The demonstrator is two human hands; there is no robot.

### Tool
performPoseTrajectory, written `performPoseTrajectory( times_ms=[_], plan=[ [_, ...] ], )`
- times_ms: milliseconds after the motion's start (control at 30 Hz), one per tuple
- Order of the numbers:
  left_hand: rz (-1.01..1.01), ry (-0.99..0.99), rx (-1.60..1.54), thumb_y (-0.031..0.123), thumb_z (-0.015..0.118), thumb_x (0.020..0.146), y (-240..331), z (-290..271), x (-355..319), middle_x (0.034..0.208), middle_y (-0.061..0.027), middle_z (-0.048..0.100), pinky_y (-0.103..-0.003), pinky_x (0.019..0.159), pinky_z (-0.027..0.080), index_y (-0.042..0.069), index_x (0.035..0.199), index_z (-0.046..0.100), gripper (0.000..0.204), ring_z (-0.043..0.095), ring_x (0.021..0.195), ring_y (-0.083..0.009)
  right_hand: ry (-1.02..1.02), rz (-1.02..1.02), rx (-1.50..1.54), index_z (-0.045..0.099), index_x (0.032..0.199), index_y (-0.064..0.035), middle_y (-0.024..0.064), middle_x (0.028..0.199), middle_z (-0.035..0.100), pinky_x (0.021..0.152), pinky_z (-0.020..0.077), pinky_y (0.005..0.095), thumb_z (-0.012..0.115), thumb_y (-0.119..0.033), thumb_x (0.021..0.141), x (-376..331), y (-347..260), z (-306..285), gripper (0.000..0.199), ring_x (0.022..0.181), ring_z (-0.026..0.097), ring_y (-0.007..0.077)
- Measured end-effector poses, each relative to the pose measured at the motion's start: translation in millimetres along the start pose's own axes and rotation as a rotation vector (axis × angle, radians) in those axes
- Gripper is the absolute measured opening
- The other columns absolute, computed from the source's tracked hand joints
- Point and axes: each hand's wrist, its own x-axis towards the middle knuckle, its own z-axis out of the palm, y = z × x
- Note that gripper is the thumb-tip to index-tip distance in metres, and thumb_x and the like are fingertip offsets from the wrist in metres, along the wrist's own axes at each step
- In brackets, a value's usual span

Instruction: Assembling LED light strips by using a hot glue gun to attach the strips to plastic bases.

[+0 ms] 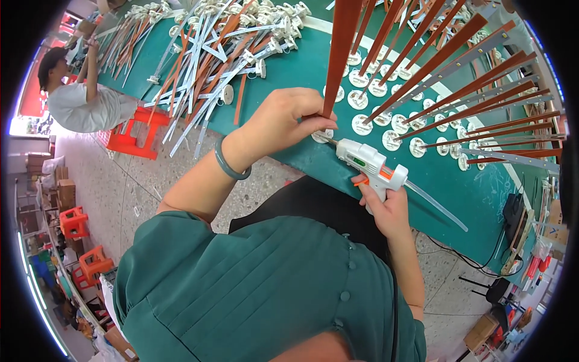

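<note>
Probably the brown strip is light and rather stiff; it seems best to take it low, near its end, since so long a piece may lean easily. It stands almost upright above the near edge of the green worktop. The left hand pinches its lower end between thumb and fingers, just above a round white base. The right hand is closed around the handle of a white hot-glue gun, nozzle toward this base; whether they touch, I cannot tell.

The glue gun is white and orange, the strips reddish-brown or silver, the discs white, the desk green, the floor speckled grey.
</note>
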Motion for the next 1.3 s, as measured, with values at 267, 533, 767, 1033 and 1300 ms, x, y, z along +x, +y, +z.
performPoseTrajectory(
  times_ms=[267,533,767,1033,1300],
  plan=[
    [0.049,-0.008,-0.037,0.001,0.073,0.078,-3,0,-3,0.079,-0.0059,0.067,-0.029,0.061,0.049,0.002,0.086,0.071,0.008,0.065,0.071,-0.0199,0.038,-0.040,-0.168,0.063,0.108,0.0034,0.0072,0.093,0.069,0.057,0.0473,0.0228,0.061,-0.011,0.091,10,2,7,0.022,0.063,0.058,0.0078],
    [0.010,-0.017,-0.048,0.003,0.073,0.079,-1,-1,-4,0.081,-0.0061,0.068,-0.029,0.062,0.049,0.002,0.085,0.070,0.007,0.065,0.071,-0.0199,0.081,-0.062,-0.268,0.063,0.102,0.0035,0.0059,0.083,0.067,0.055,0.0464,0.0233,0.063,-0.013,0.090,11,2,14,0.020,0.061,0.057,0.0082],
    [0.029,0.030,-0.043,0.009,0.072,0.081,3,3,-4,0.076,-0.0084,0.062,-0.034,0.061,0.049,0.003,0.082,0.065,0.009,0.061,0.070,-0.0260,0.103,-0.128,-0.271,0.060,0.104,0.0055,0.0071,0.080,0.065,0.054,0.0456,0.0229,0.064,-0.013,0.090,10,5,15,0.024,0.062,0.057,0.0085],
    [0.031,0.018,0.110,-0.002,0.059,0.088,16,6,-7,0.087,-0.0128,0.062,-0.037,0.069,0.050,0.000,0.097,0.060,0.009,0.062,0.079,-0.0291,0.058,0.066,0.003,0.058,0.113,0.0052,0.0101,0.090,0.067,0.058,0.0470,0.0238,0.061,-0.010,0.091,3,2,1,0.027,0.063,0.057,0.0092],
    [-0.025,-0.030,-0.004,-0.004,0.058,0.087,17,6,-6,0.094,-0.0134,0.065,-0.037,0.075,0.051,0.000,0.101,0.062,0.015,0.064,0.086,-0.0303,0.023,0.038,0.146,0.063,0.110,0.0038,0.0076,0.093,0.068,0.058,0.0480,0.0239,0.062,-0.010,0.090,-2,1,-4,0.024,0.066,0.057,0.0082]
  ],
)
